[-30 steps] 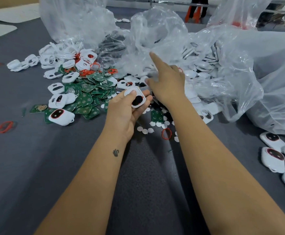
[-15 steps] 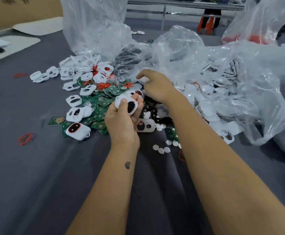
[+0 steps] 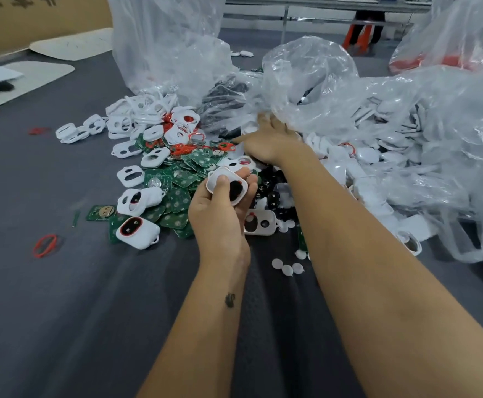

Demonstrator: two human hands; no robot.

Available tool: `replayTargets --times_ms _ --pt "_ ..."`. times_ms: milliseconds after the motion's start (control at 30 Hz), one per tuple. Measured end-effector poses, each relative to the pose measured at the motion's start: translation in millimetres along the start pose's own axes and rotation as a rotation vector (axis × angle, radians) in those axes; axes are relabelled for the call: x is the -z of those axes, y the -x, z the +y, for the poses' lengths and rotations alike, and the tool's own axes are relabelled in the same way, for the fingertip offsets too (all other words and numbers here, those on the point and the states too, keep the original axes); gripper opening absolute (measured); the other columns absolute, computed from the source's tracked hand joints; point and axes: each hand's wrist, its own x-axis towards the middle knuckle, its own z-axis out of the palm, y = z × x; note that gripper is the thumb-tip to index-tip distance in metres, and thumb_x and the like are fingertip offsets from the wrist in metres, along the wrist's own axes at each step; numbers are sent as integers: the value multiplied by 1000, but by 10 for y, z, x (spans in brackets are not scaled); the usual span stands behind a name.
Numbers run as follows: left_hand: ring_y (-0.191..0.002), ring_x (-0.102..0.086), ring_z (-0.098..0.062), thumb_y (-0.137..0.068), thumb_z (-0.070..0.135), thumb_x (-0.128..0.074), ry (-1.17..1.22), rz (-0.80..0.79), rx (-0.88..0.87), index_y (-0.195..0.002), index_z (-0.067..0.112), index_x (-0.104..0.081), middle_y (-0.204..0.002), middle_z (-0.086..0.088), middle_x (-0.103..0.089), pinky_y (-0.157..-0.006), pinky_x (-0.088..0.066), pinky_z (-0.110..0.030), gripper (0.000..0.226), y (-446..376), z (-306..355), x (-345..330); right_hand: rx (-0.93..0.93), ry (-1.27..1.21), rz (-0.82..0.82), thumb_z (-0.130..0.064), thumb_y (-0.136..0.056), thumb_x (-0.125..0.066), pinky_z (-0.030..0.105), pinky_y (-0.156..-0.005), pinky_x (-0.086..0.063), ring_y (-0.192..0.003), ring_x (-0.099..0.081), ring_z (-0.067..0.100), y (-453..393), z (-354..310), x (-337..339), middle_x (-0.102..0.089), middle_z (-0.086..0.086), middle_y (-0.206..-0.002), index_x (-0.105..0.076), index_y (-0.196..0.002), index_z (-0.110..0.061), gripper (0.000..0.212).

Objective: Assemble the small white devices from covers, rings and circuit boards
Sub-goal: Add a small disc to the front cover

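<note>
Head view, looking down over a dark grey surface (image 3: pixel 62 297), pale flat sheets at the far left, a brown cardboard wall behind, table legs and an orange stool further back. Left hand (image 3: pixel 220 211) raised over the near edge of the pile, fingers curled round a white cover (image 3: pixel 227 185) with a dark oval part in it, thumb pressed across the top. Right hand (image 3: pixel 269 142) stretched forward, fingers straight and spread, reaching under the lip of a clear plastic bag (image 3: pixel 406 133); gripping nothing that shows. Inside that bag, heaps of white covers, spilling out. Second clear bag (image 3: pixel 171 47) standing upright behind, mostly slack. Between them on the surface, green circuit boards (image 3: pixel 177 196) in a loose heap, red rings (image 3: pixel 181 149) mixed in, one assembled white device (image 3: pixel 138 232) at the near left, a stray red ring (image 3: pixel 45 245) well apart.
</note>
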Motion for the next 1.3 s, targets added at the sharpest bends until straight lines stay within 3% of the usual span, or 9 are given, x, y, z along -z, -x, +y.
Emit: replayTargets --times_ms 100,200,300,433,633,800,933,1133,1300 --pt "-74 -73 -19 -102 6 -47 13 0 7 -95 3 -65 -79 -6 -76 -62 -56 -20 20 -2 -1 -10 -10 -167 -28 -35 -71 -59 42 -112 -12 -150 0 24 44 46 4 -1 -2 -164 -12 -155 -29 97" --pt "-74 -73 -19 -101 5 -46 13 -1 13 -95 3 -65 -79 -7 -76 -61 -56 -20 20 0 5 -11 139 -170 -39 -52 -76 -66 41 -114 -13 -149 -11 24 136 63 58 -20 2 -161 -55 -130 -43 55" --pt "-73 -73 -19 -101 5 -46 12 -3 23 -97 1 -65 -78 -7 -76 -61 -56 -19 20 -1 12 -8 282 -248 37 -34 -86 -70 32 -111 -30 -139 -37 22 204 118 71 -37 6 -153 -72 -111 -25 26" --pt "-73 -73 -18 -101 4 -46 41 -1 12 -90 3 -66 -76 -6 -75 -62 -56 -19 23 12 24 -2 303 -456 111 -24 -94 -62 33 -88 -45 -121 -54 25 377 249 102 -48 20 -142 -64 -114 9 38" --pt "-82 -74 -20 -102 6 -44 -16 -110 -22 -95 5 -65 -85 -8 -76 -67 -57 -21 22 79 12 -28 285 -775 168 -27 -98 -56 8 -76 -42 -94 -53 -18 804 331 195 -62 -14 -124 -69 -117 -20 24" --pt "-78 -74 -18 -103 7 -43 -81 -246 14 -97 5 -64 -81 -6 -76 -67 -57 -21 21 176 -22 -53 272 -941 388 -20 -94 -62 25 -72 -55 -75 -58 1 1206 418 187 -71 -11 -83 -76 -98 -16 15" --pt "-78 -74 -20 -102 6 -44 -156 -364 98 -95 4 -63 -80 -9 -75 -69 -58 -24 20 291 -78 -66 186 -1252 411 -21 -98 -57 13 -47 -30 -48 -36 2 1507 539 86 -42 -12 -51 -72 -98 -18 16" --pt "-76 -73 -21 -102 6 -44 -249 -392 179 -100 0 -63 -84 -12 -74 -65 -57 -24 20 336 -93 -39 69 -1744 285 -20 -102 -46 19 -59 -49 -60 -53 9 1747 633 -169 -59 0 -67 -68 -98 -8 26" --pt "-74 -74 -20 -102 6 -44 -238 -358 193 -95 2 -63 -79 -10 -75 -63 -57 -23 20 318 -81 -26 119 -1477 452 3 -92 -55 25 -70 -54 -65 -60 11 1794 664 -293 -64 -4 -67 -66 -100 -13 21"
